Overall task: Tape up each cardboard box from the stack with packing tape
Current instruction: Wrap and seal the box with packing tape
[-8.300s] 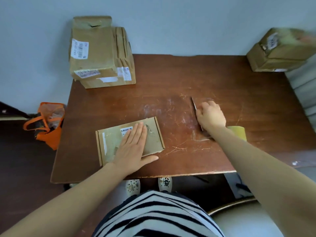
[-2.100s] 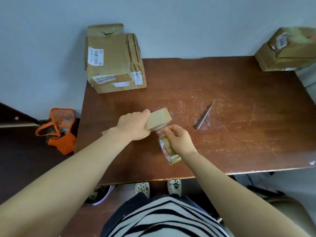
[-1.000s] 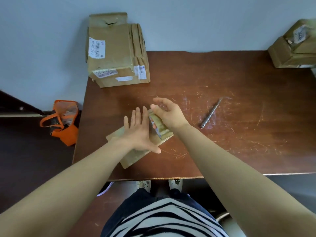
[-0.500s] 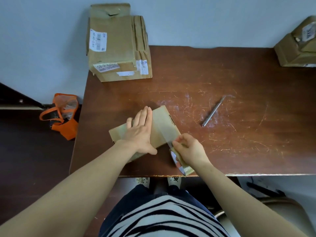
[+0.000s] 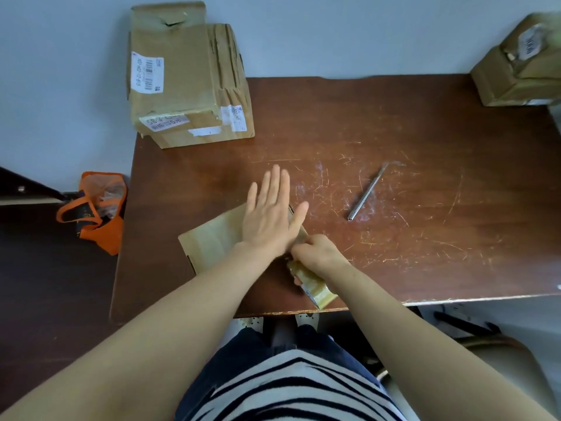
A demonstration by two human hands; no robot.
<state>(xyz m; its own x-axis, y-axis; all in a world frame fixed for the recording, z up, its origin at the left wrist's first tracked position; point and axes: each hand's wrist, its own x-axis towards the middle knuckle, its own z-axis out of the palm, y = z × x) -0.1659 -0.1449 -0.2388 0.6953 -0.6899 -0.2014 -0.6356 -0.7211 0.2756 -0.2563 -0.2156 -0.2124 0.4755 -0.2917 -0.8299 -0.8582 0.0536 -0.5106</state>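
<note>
Pressing hand: the left hand (image 5: 268, 218) lies flat on the flattened cardboard box (image 5: 212, 241), fingers straight, thumb spread.
Gripping hand: the right hand (image 5: 318, 253), just right of the left wrist, curls round a packing tape roll (image 5: 312, 287) at the box's near-right corner.
Box: thin, tan, skewed on the tabletop (image 5: 394, 132), mostly under and left of the left hand.
Metal tool (image 5: 365, 196): slim, beyond and right of the right hand, apart.
Stack of cartons (image 5: 182, 80): well beyond the left hand.
Orange bag (image 5: 97, 214): on the floor, far left; contents unclear.
</note>
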